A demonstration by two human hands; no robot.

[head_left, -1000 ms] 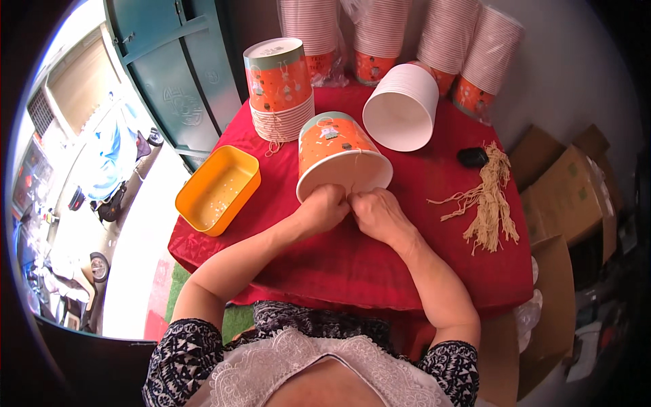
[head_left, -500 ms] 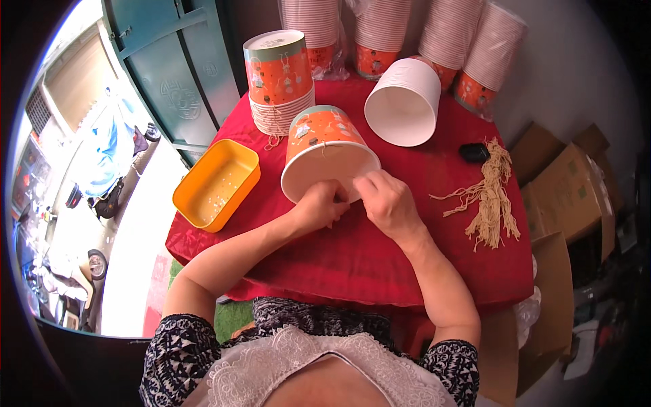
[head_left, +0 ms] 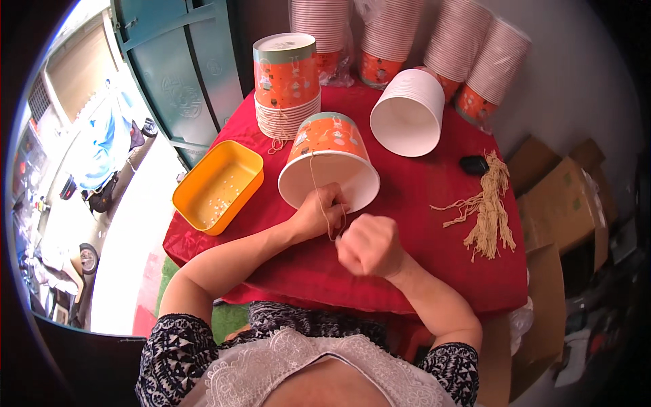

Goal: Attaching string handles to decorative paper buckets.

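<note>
An orange paper bucket [head_left: 332, 139] with a white inside and a pale green base band lies tilted on the table, its mouth facing me. My left hand [head_left: 317, 213] is closed at the near rim, fingers curled partly inside the mouth. A thin beige cord [head_left: 316, 178] hangs from the upper rim, passes over my left fingers and loops toward my right hand. My right hand [head_left: 371, 245], slightly blurred, is closed in a pinch on the cord just right of and nearer than the left. Its fingertips are mostly hidden.
A yellow plastic tub [head_left: 252, 178] with small white bits stands left. Behind are a stack of upturned orange buckets [head_left: 285, 74] and white nested buckets [head_left: 410, 112] on their side. Right lie a bundle of beige cords [head_left: 491, 210] and a black object [head_left: 473, 164]. Wrapped bucket stacks [head_left: 390, 34] line the back.
My right hand has moved down toward me and left, away from the bucket's mouth. More cord now shows in front of the bucket. The left hand stays at the rim.
</note>
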